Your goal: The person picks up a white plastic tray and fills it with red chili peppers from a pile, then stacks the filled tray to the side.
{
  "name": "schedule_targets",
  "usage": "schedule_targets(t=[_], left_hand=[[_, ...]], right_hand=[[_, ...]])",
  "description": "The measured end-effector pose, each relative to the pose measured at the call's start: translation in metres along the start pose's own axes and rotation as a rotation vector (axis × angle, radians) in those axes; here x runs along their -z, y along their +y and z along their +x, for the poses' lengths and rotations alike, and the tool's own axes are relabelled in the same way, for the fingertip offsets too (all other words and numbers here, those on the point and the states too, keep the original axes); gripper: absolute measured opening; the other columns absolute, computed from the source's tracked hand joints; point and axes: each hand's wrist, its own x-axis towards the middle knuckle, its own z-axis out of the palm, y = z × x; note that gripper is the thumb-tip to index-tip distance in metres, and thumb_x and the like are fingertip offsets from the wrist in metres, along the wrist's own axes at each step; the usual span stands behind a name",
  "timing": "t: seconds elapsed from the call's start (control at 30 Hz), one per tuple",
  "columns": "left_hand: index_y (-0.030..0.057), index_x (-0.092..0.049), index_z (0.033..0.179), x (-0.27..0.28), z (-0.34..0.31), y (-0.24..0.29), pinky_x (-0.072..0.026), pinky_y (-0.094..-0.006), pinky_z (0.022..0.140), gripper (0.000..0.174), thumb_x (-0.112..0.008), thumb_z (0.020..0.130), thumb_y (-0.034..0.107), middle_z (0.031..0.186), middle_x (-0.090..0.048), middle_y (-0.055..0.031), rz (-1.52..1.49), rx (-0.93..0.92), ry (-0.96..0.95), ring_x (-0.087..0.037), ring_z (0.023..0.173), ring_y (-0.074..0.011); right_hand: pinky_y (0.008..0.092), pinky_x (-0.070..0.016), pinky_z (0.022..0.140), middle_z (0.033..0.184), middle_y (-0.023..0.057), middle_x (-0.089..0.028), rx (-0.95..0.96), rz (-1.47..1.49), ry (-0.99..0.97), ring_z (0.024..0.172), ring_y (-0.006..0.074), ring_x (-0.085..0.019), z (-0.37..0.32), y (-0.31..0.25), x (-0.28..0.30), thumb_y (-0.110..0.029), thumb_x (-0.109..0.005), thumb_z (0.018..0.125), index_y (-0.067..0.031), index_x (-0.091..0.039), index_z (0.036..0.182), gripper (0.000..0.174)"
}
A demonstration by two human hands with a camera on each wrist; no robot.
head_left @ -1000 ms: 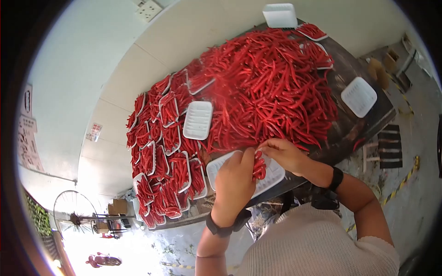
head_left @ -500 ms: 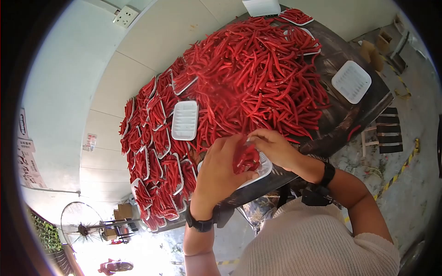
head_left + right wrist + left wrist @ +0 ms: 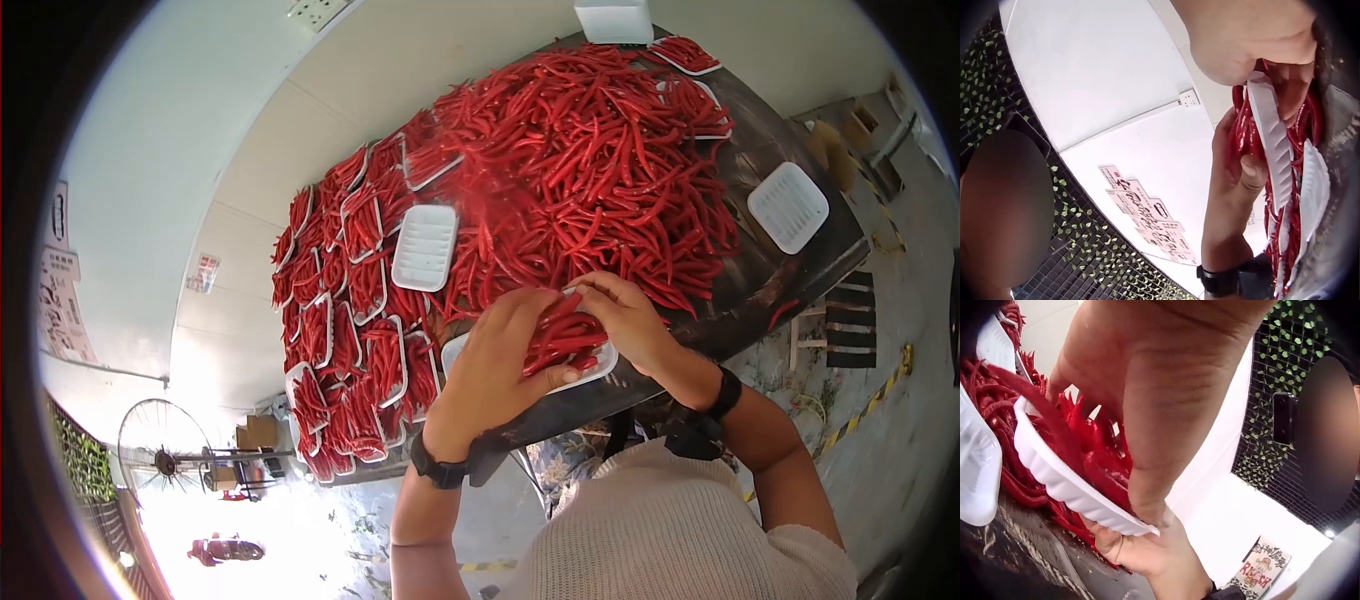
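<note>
Both hands hold a white ribbed tray [image 3: 1088,494] [image 3: 1270,140] of red chilies [image 3: 565,338], raised over another white tray [image 3: 602,366] [image 3: 975,465] [image 3: 1314,187] at the table's near edge. My left hand [image 3: 490,368] [image 3: 1154,381] [image 3: 1232,187] spans it from the left, the thumb on the near side, the fingers round the far side. My right hand [image 3: 640,328] [image 3: 1147,553] [image 3: 1260,40] grips its right end, fingertips at the far corner near the left fingers. In the head view the chilies and hands hide most of the held tray.
A large chili heap [image 3: 600,170] covers the table's middle. Filled trays [image 3: 385,365] crowd the left side. One empty tray [image 3: 425,248] lies between them; another [image 3: 788,208] is at the right. Stacked white trays [image 3: 614,20] stand at the back, beside the wall.
My left hand has shifted left and spread along the tray, its thumb now on the near side. More of the held chilies shows between the hands. The head view has swung slightly and back.
</note>
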Motion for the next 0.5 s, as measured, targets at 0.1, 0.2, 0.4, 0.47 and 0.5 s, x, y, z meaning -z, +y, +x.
schedule_targets(t=[0.1, 0.2, 0.4, 0.47, 0.5], left_hand=[[0.0008, -0.048, 0.134, 0.005, -0.001, -0.001, -0.0435, -0.0461, 0.099, 0.078, -0.076, 0.078, 0.047, 0.128, -0.052, -0.0212, -0.114, -0.014, 0.07, -0.052, 0.118, -0.0402], [0.0004, -0.046, 0.137, 0.011, -0.001, -0.008, -0.0411, -0.044, 0.103, 0.08, -0.074, 0.08, 0.05, 0.131, -0.053, -0.0214, -0.244, 0.019, 0.114, -0.051, 0.123, -0.0379], [0.0009, -0.04, 0.142, 0.008, -0.001, -0.005, -0.0392, -0.0457, 0.104, 0.098, -0.078, 0.071, 0.057, 0.135, -0.052, -0.0196, -0.081, 0.082, -0.033, -0.051, 0.124, -0.0385], [0.0039, -0.038, 0.145, 0.01, -0.003, 0.001, -0.0375, -0.0482, 0.104, 0.107, -0.082, 0.063, 0.056, 0.138, -0.052, -0.0179, 0.026, 0.04, -0.005, -0.051, 0.123, -0.0387], [0.0069, -0.035, 0.147, 0.013, -0.003, 0.005, -0.0359, -0.0508, 0.103, 0.11, -0.086, 0.058, 0.046, 0.134, -0.053, -0.0193, 0.01, 0.081, -0.02, -0.053, 0.12, -0.039]], right_hand=[[0.0251, -0.0481, 0.084, 0.1, 0.004, -0.064, 0.019, -0.004, 0.007, 0.093, 0.0089, -0.059, 0.001, 0.002, -0.001, -0.012, -0.05, 0.101, 0.0016, -0.061, 0.113, 0.021], [0.0253, -0.0474, 0.082, 0.1, 0.0042, -0.064, 0.024, 0.016, 0.016, 0.092, 0.0092, -0.058, 0.003, 0.006, -0.001, -0.013, -0.052, 0.1, 0.002, -0.062, 0.111, 0.021], [0.0252, -0.0455, 0.086, 0.103, 0.0033, -0.063, 0.068, 0.011, 0.005, 0.096, 0.0089, -0.056, 0.006, 0.008, 0.002, -0.014, -0.051, 0.101, 0.0012, -0.061, 0.113, 0.022], [0.0252, -0.0451, 0.086, 0.103, 0.0031, -0.063, 0.084, -0.016, -0.043, 0.096, 0.0087, -0.056, 0.007, 0.009, 0.0, -0.014, -0.051, 0.101, 0.001, -0.061, 0.114, 0.022], [0.0251, -0.0448, 0.086, 0.103, 0.0029, -0.062, 0.092, 0.002, -0.008, 0.096, 0.0086, -0.056, 0.005, 0.004, -0.003, -0.015, -0.051, 0.102, 0.0009, -0.061, 0.114, 0.023]])
